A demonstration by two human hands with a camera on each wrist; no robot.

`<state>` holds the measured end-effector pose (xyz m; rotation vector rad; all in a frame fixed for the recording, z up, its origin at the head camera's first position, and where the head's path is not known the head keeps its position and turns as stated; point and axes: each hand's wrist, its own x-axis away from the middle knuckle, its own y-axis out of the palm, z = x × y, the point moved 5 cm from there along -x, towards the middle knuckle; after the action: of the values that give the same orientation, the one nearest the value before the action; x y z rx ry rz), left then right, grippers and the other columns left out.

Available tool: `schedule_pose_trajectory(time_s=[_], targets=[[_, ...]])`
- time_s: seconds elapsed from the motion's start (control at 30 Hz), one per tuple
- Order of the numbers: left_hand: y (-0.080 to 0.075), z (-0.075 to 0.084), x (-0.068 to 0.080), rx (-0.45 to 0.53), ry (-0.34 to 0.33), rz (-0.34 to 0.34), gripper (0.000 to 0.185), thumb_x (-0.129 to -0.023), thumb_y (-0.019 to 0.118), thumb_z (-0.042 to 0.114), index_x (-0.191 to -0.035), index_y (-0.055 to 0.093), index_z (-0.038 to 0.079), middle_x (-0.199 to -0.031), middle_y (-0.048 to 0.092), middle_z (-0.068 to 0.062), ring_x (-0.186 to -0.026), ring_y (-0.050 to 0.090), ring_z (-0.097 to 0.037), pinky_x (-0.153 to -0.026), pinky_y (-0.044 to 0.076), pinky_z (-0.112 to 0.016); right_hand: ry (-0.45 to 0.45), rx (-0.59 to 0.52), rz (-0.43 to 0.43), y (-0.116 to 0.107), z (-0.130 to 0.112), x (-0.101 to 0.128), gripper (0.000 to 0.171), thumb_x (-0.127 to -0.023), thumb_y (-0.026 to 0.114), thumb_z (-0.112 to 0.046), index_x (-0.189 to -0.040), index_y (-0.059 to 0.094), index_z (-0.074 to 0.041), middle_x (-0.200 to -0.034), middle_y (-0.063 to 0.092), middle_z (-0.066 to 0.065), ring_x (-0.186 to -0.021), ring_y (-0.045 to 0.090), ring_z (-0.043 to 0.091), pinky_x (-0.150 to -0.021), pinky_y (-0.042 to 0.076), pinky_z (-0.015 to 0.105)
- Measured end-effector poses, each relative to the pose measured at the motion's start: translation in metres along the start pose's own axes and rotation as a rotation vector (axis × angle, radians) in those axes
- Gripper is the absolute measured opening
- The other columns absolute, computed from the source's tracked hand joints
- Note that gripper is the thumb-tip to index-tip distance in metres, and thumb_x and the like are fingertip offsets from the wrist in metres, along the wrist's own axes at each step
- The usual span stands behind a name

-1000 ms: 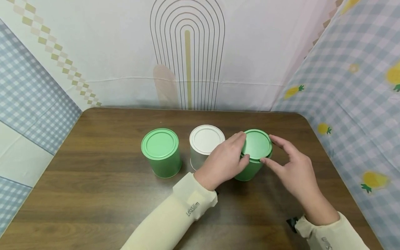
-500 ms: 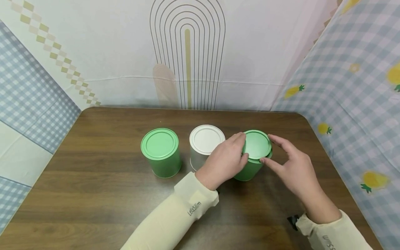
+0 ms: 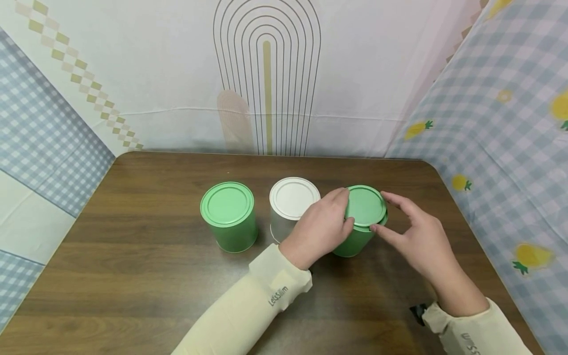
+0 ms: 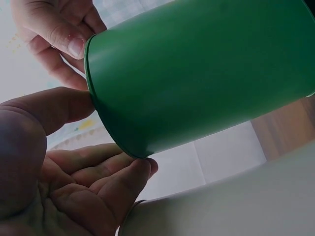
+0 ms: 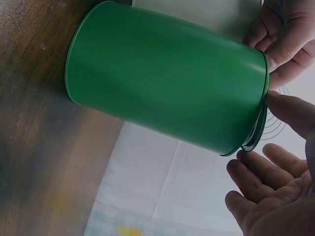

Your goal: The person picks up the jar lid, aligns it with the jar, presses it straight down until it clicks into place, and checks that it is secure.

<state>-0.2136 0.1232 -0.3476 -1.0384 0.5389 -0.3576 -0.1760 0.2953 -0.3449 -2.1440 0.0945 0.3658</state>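
Observation:
On the right of the table stands an upright green can [image 3: 352,244] with a round green lid [image 3: 365,206] on top. My left hand [image 3: 319,224] holds the lid's left edge between thumb and fingers. At its right edge, the thumb and forefinger of my right hand [image 3: 421,241] grip the rim. In the right wrist view, a narrow gap shows between lid [image 5: 258,130] and can [image 5: 167,78] on one side, so the lid sits tilted. The left wrist view shows the lid's near side close against the can [image 4: 197,73]. The can's contents are hidden.
A white-lidded can [image 3: 294,199] stands just left of the held can, partly behind my left hand. Farther left is another green can [image 3: 228,217] with its lid on. Brown wood-grain tabletop [image 3: 133,276] surrounds them, with patterned cloth [image 3: 177,74] hanging behind and at both sides.
The lid's right side has shifted slightly, and its gap with the can's rim shows a little more. Both hands keep nearly the same places. The other cans have not moved.

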Motion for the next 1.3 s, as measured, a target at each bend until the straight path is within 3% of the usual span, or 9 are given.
schedule_pose_trajectory(time_s=[0.07, 0.17, 0.4, 0.5, 0.63, 0.8, 0.87, 1.07, 1.3], targets=[[0.0, -0.0001, -0.0001, -0.001, -0.001, 0.0, 0.049, -0.096, 0.066, 0.02, -0.137, 0.054, -0.003, -0.135, 0.06, -0.008, -0.116, 0.062, -0.017, -0.096, 0.053, -0.026, 0.002, 0.015, -0.003, 0.0004, 0.0002, 0.0, 0.068, -0.082, 0.085, -0.022, -0.143, 0.055, -0.014, -0.135, 0.062, 0.016, -0.066, 0.061, 0.023, -0.068, 0.047, 0.037], [0.0, -0.0002, -0.0002, 0.004, 0.001, 0.003, 0.049, -0.095, 0.067, 0.02, -0.137, 0.054, -0.003, -0.135, 0.06, -0.007, -0.116, 0.062, -0.017, -0.095, 0.053, -0.026, -0.003, 0.029, 0.001, 0.0004, 0.0004, 0.0, 0.067, -0.083, 0.084, -0.023, -0.143, 0.055, -0.014, -0.135, 0.062, 0.016, -0.057, 0.053, 0.016, -0.063, 0.043, 0.031], [0.0006, -0.0003, 0.0, 0.003, 0.006, 0.007, 0.047, -0.095, 0.067, 0.02, -0.135, 0.055, -0.002, -0.131, 0.06, -0.005, -0.111, 0.063, -0.015, -0.093, 0.054, -0.026, -0.015, 0.004, 0.011, -0.0002, 0.0006, 0.0003, 0.064, -0.083, 0.084, -0.018, -0.14, 0.057, -0.011, -0.133, 0.063, 0.017, -0.089, 0.067, 0.032, -0.075, 0.049, 0.045], [0.0, -0.0002, 0.0003, 0.001, 0.002, 0.003, 0.048, -0.096, 0.067, 0.02, -0.136, 0.054, -0.002, -0.133, 0.06, -0.006, -0.113, 0.063, -0.015, -0.094, 0.054, -0.026, -0.023, 0.014, 0.014, -0.0001, 0.001, 0.0002, 0.064, -0.082, 0.085, -0.018, -0.139, 0.058, -0.01, -0.132, 0.064, 0.017, -0.067, 0.061, 0.024, -0.069, 0.049, 0.038], [-0.0009, 0.0003, 0.0005, 0.002, 0.001, -0.001, 0.05, -0.096, 0.066, 0.021, -0.138, 0.053, -0.003, -0.135, 0.059, -0.007, -0.116, 0.062, -0.016, -0.096, 0.052, -0.026, -0.029, 0.025, 0.02, -0.0005, 0.0015, 0.0006, 0.063, -0.082, 0.085, -0.021, -0.138, 0.06, -0.01, -0.131, 0.065, 0.016, -0.049, 0.035, 0.009, -0.058, 0.04, 0.024], [-0.001, 0.0004, 0.0004, 0.0, -0.007, -0.01, 0.05, -0.096, 0.066, 0.021, -0.139, 0.053, -0.003, -0.137, 0.058, -0.007, -0.118, 0.061, -0.016, -0.097, 0.052, -0.025, -0.024, 0.019, 0.022, -0.0004, 0.0024, 0.0014, 0.062, -0.082, 0.085, -0.022, -0.138, 0.06, -0.012, -0.132, 0.065, 0.015, -0.06, 0.053, 0.013, -0.066, 0.044, 0.024], [-0.0006, 0.0001, 0.0007, -0.001, -0.011, -0.014, 0.051, -0.097, 0.066, 0.022, -0.139, 0.052, -0.002, -0.139, 0.058, -0.008, -0.12, 0.061, -0.017, -0.099, 0.051, -0.025, -0.02, 0.014, 0.02, 0.0, 0.0027, 0.0018, 0.062, -0.083, 0.085, -0.022, -0.138, 0.06, -0.012, -0.132, 0.064, 0.016, -0.074, 0.063, 0.02, -0.069, 0.046, 0.028], [-0.0002, 0.0002, 0.001, -0.004, -0.003, -0.005, 0.049, -0.096, 0.067, 0.022, -0.137, 0.053, -0.002, -0.137, 0.058, -0.008, -0.118, 0.061, -0.016, -0.098, 0.052, -0.025, -0.006, 0.014, 0.01, 0.0015, 0.0042, 0.002, 0.061, -0.084, 0.083, -0.024, -0.139, 0.059, -0.012, -0.133, 0.063, 0.016, -0.089, 0.065, 0.026, -0.07, 0.047, 0.033], [0.0, -0.0007, 0.0016, -0.007, -0.003, -0.002, 0.049, -0.096, 0.066, 0.022, -0.137, 0.053, -0.002, -0.138, 0.058, -0.008, -0.119, 0.061, -0.017, -0.098, 0.051, -0.025, -0.001, -0.004, -0.003, 0.003, 0.004, 0.002, 0.06, -0.086, 0.082, -0.025, -0.139, 0.059, -0.009, -0.134, 0.062, 0.02, -0.104, 0.066, 0.039, -0.077, 0.053, 0.053]])
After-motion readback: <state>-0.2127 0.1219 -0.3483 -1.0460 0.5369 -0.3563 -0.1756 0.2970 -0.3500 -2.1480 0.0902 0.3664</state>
